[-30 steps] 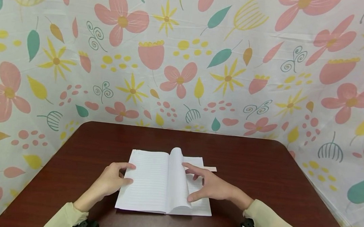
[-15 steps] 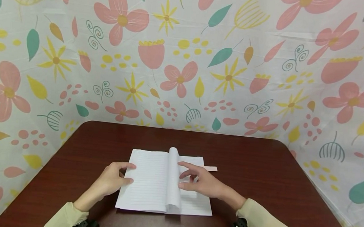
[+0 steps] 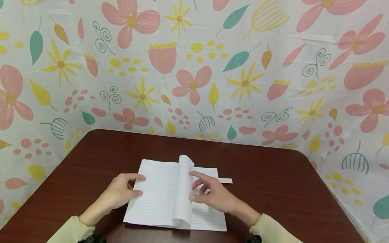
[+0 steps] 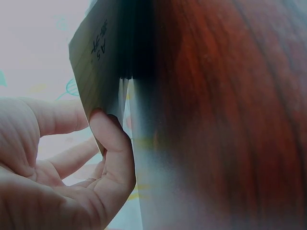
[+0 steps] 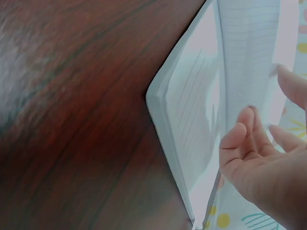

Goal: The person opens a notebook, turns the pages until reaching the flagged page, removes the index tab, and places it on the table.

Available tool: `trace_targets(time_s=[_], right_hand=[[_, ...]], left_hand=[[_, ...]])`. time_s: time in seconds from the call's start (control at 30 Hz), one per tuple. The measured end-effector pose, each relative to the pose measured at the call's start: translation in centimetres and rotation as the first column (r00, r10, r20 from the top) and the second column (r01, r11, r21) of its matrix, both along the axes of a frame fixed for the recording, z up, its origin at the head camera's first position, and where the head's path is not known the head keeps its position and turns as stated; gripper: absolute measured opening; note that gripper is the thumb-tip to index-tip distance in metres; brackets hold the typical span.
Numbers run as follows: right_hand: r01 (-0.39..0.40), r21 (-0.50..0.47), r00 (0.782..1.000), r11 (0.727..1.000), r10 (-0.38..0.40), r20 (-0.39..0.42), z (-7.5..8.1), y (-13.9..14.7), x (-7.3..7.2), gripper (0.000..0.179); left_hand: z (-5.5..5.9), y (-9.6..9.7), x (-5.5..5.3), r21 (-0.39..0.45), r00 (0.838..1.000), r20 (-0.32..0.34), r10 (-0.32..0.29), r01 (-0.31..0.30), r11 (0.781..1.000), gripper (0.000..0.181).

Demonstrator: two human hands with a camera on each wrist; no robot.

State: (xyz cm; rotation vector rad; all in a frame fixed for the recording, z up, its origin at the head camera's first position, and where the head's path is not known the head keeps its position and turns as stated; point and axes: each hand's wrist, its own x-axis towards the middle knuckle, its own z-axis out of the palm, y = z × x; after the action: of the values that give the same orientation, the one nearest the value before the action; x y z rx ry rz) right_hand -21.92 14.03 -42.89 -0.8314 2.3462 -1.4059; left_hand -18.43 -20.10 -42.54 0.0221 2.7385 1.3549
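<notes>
An open lined notebook (image 3: 155, 203) lies on the table, with one page (image 3: 184, 197) standing up in a curl along the middle fold. At its left edge my left hand (image 3: 116, 192) holds the notebook, thumb and index finger over the page. In the left wrist view, fingers wrap round a cover edge (image 4: 93, 62) that bears printed characters. My right hand (image 3: 215, 195) is over the right half, index and thumb tips against the curled page. Its fingers are loosely bent, and in the right wrist view the raised page (image 5: 249, 52) stands beside them.
A pale strip (image 3: 225, 181) sticks out past the notebook's right edge. The dark wooden table (image 3: 270, 175) extends around it on all sides. Behind stands a flower-patterned cloth (image 3: 197, 45). Black devices sit on both wrists.
My right hand has moved left with the curled page, which has narrowed and now leans over the fold towards the left page. The left hand has stayed in place.
</notes>
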Motion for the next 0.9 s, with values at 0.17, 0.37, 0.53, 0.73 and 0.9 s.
trace_targets(time_s=[0.17,0.37,0.53,0.73,0.9], right_hand=[[0.058,-0.034,0.998,0.998,-0.059,-0.008,0.2,-0.4,0.0,0.065],[0.092,-0.100,0.996,0.991,-0.090,0.023,0.5,-0.8,-0.1,0.062],[0.105,-0.150,0.994,0.983,-0.098,0.052,0.7,-1.3,-0.1,0.061],[0.081,-0.208,0.995,0.975,-0.066,0.076,1.0,-2.5,-0.1,0.062],[0.063,-0.228,0.995,0.972,-0.042,0.094,1.0,-3.6,-0.2,0.062]], left_hand=[[-0.1,-0.1,0.0,0.008,1.000,-0.008,-0.005,0.005,1.000,0.042],[-0.1,-0.1,-0.1,0.011,1.000,-0.008,-0.010,0.010,1.000,0.042],[0.0,0.0,0.0,0.011,1.000,0.000,-0.006,0.006,1.000,0.042],[-0.1,0.0,0.0,0.012,1.000,-0.002,-0.004,0.004,1.000,0.042],[-0.1,0.0,0.0,0.017,1.000,-0.007,-0.004,0.004,1.000,0.041]])
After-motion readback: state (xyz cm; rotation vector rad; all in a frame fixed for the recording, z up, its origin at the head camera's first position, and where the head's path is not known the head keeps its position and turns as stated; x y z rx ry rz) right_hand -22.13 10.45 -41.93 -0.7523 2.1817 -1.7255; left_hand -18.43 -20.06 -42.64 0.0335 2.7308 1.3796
